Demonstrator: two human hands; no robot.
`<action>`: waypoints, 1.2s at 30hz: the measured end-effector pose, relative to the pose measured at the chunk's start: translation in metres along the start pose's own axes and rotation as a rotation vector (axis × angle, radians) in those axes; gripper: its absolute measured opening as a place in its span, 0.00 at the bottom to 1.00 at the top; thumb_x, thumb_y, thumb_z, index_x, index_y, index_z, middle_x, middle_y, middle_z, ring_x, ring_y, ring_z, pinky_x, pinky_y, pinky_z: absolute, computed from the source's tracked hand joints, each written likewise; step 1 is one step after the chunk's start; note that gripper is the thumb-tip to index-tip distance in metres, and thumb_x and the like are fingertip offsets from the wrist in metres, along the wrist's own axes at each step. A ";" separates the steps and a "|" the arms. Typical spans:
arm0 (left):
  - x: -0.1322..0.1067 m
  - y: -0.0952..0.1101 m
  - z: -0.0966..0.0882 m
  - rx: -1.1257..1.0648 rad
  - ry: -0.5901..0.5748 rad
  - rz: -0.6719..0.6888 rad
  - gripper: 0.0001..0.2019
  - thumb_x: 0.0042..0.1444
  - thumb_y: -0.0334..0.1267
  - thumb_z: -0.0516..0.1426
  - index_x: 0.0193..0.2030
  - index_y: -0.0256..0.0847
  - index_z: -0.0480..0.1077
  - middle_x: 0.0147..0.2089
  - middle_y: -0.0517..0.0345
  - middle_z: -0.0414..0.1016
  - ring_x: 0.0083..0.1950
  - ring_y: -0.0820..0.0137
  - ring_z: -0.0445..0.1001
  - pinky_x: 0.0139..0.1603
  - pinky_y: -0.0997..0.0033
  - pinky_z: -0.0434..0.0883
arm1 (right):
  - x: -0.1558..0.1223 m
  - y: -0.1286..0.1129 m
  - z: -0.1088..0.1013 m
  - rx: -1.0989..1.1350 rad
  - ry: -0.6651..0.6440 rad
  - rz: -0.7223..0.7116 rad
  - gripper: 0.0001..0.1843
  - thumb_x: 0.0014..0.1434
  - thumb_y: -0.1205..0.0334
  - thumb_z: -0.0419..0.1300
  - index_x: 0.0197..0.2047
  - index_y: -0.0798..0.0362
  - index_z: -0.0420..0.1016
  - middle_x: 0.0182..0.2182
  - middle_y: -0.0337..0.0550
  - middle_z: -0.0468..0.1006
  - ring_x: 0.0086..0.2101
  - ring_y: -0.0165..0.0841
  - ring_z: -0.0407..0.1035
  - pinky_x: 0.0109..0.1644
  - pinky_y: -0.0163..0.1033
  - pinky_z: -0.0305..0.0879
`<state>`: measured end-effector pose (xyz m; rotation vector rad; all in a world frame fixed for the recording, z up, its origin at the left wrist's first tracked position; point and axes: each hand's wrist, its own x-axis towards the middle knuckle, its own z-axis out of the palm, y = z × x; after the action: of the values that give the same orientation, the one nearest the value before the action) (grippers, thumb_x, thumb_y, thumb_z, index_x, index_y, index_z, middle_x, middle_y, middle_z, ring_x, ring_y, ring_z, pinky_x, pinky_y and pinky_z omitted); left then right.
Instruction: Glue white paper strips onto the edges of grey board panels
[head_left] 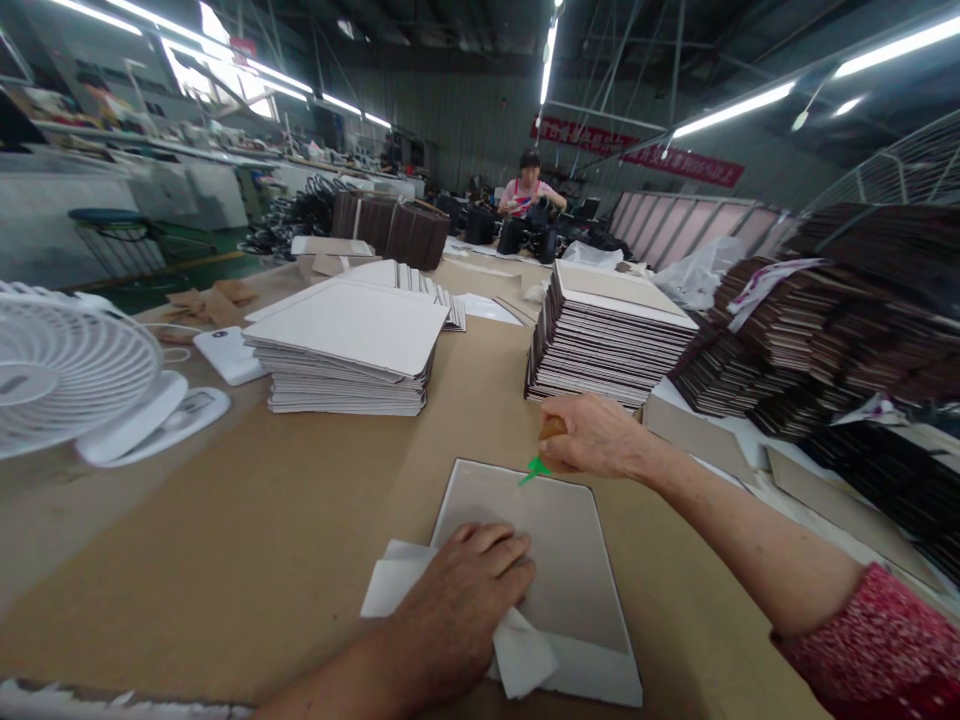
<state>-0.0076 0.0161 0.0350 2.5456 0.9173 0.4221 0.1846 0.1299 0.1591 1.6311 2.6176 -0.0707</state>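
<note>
A thin grey panel (555, 560) with dark edges and a paler strip at its near end lies on the brown table surface in front of me. My left hand (480, 590) rests flat on it, fingers stretched and slightly bent. Beneath that palm sits a folded white cloth or paper (397, 580), sticking out on both sides. Over the panel's far edge, my right hand (589, 435) is closed around a tool with a rounded brown handle (553, 428). Its green tip (535, 468) points down at the panel; whether it touches I cannot tell.
Pale panels form a stack (352, 330) at left; a dark-edged stack (611, 340) stands just beyond my right hand. A white fan (75, 370) and a white phone (232, 355) are far left. Dark piles (810, 330) crowd the right. A person (529, 190) sits beyond.
</note>
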 end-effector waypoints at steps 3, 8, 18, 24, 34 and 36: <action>0.000 -0.001 0.000 0.005 -0.017 0.003 0.21 0.59 0.32 0.53 0.59 0.45 0.62 0.64 0.59 0.61 0.64 0.63 0.55 0.63 0.57 0.53 | -0.011 0.012 0.002 0.026 -0.003 0.048 0.07 0.51 0.57 0.58 0.32 0.50 0.73 0.28 0.39 0.75 0.28 0.32 0.65 0.27 0.34 0.46; 0.001 -0.003 0.004 0.017 -0.028 -0.001 0.20 0.59 0.34 0.53 0.59 0.46 0.62 0.65 0.59 0.61 0.64 0.62 0.56 0.62 0.57 0.54 | -0.032 0.030 0.002 0.076 -0.018 0.131 0.07 0.52 0.57 0.58 0.32 0.50 0.73 0.27 0.39 0.75 0.28 0.32 0.65 0.28 0.34 0.47; 0.001 -0.005 0.006 0.017 -0.027 -0.001 0.20 0.60 0.34 0.53 0.59 0.47 0.62 0.65 0.59 0.60 0.65 0.63 0.55 0.63 0.57 0.54 | -0.062 0.059 0.003 0.206 -0.015 0.284 0.07 0.52 0.57 0.58 0.32 0.51 0.73 0.25 0.38 0.73 0.27 0.32 0.65 0.27 0.34 0.48; 0.002 -0.004 0.004 0.033 -0.037 -0.010 0.20 0.60 0.33 0.53 0.59 0.47 0.63 0.65 0.59 0.61 0.64 0.64 0.55 0.63 0.57 0.54 | -0.077 0.078 0.013 0.323 0.032 0.346 0.08 0.51 0.55 0.59 0.31 0.50 0.72 0.23 0.36 0.71 0.26 0.32 0.64 0.27 0.35 0.48; 0.001 -0.002 0.005 0.087 -0.042 0.006 0.21 0.59 0.33 0.54 0.60 0.46 0.62 0.66 0.58 0.60 0.65 0.63 0.55 0.63 0.58 0.55 | -0.094 0.080 0.073 0.980 0.285 0.539 0.17 0.47 0.51 0.65 0.39 0.51 0.74 0.27 0.37 0.75 0.29 0.35 0.67 0.31 0.36 0.58; 0.001 -0.005 0.007 0.113 -0.035 0.025 0.22 0.58 0.34 0.55 0.60 0.46 0.62 0.66 0.59 0.60 0.64 0.62 0.56 0.63 0.59 0.56 | -0.100 0.079 0.096 1.200 0.382 0.605 0.21 0.49 0.47 0.63 0.42 0.52 0.72 0.29 0.40 0.76 0.29 0.36 0.69 0.30 0.37 0.61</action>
<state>-0.0061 0.0182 0.0269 2.6606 0.9216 0.3413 0.3018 0.0688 0.0703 2.8956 2.1692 -1.6892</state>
